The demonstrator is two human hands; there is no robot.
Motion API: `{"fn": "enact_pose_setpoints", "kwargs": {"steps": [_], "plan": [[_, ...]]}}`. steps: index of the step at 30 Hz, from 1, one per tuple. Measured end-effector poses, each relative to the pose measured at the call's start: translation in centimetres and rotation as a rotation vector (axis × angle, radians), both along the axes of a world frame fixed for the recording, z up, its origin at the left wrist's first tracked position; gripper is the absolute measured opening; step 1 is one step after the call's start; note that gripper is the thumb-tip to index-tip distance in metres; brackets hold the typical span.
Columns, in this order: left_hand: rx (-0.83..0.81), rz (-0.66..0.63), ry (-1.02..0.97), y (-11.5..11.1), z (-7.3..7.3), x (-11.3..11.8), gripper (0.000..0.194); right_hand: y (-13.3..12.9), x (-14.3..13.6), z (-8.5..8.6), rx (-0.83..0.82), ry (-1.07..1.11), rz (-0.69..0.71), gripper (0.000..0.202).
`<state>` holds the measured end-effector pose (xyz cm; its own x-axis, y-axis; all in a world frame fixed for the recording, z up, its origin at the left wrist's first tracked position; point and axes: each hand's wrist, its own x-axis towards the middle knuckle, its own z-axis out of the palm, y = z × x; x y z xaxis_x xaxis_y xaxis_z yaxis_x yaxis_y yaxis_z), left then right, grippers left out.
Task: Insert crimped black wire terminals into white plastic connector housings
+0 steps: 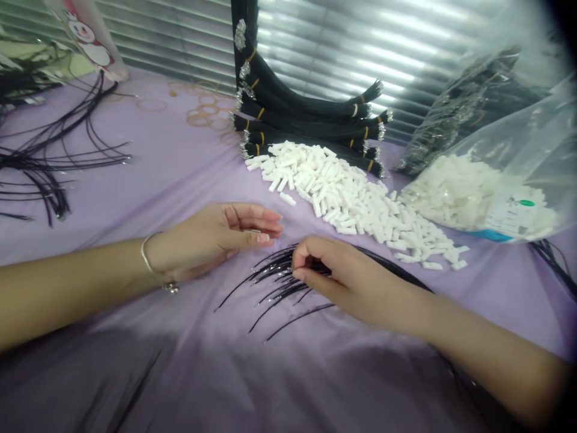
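Note:
My left hand (211, 237), with a bracelet (146, 255) at the wrist, hovers left of a pile of white plastic connector housings (338, 192). Its fingers are loosely bent toward the thumb, and a small pale sliver shows between them, too small to name. Over a fanned-out bunch of black wires (274, 276) with shiny metal tips, my right hand (333, 270) pinches thumb and forefinger together. What lies in that pinch is hidden. The wires run back beneath the right hand and forearm.
Tied bundles of black wires (306, 120) are stacked behind the pile. Clear bags hold white pieces (473, 186) and dark wires (464, 102) at right. Loose black wires (58, 156) and a pink-white container (90, 42) stand left. Rubber bands (210, 114) lie on the purple cloth (180, 373).

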<state>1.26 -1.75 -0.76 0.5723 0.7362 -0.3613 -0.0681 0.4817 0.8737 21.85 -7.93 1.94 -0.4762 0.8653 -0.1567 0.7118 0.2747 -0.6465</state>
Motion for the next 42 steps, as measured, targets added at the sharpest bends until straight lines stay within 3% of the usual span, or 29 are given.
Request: {"fn": "enact_pose_setpoints", "kwargs": {"steps": [6, 11, 15, 20, 29, 36, 42], "plan": [[0.028, -0.05, 0.028, 0.2, 0.0, -0.1, 0.034, 0.2, 0.2, -0.5, -0.043, 0.21, -0.053, 0.01], [-0.042, -0.017, 0.037, -0.1, 0.6, -0.2, 0.026, 0.1, 0.1, -0.8, -0.064, 0.309, -0.108, 0.012], [0.005, -0.004, 0.025, -0.1, 0.6, -0.2, 0.017, 0.1, 0.0, -1.1, -0.009, 0.359, -0.151, 0.017], [0.057, -0.043, 0.067, 0.0, 0.4, -0.4, 0.017, 0.2, 0.0, -1.6, 0.01, 0.36, -0.179, 0.018], [0.08, -0.085, 0.052, -0.3, 0.4, -0.2, 0.034, 0.3, 0.1, -1.6, 0.052, 0.353, -0.262, 0.016], [0.128, -0.078, -0.022, 0.0, 0.0, -0.2, 0.008, 0.4, 0.3, -2.0, 0.028, 0.35, -0.258, 0.017], [0.034, -0.009, 0.036, -0.2, 0.2, 0.1, 0.016, 0.5, 0.2, -1.7, 0.001, 0.333, -0.252, 0.017]]}}
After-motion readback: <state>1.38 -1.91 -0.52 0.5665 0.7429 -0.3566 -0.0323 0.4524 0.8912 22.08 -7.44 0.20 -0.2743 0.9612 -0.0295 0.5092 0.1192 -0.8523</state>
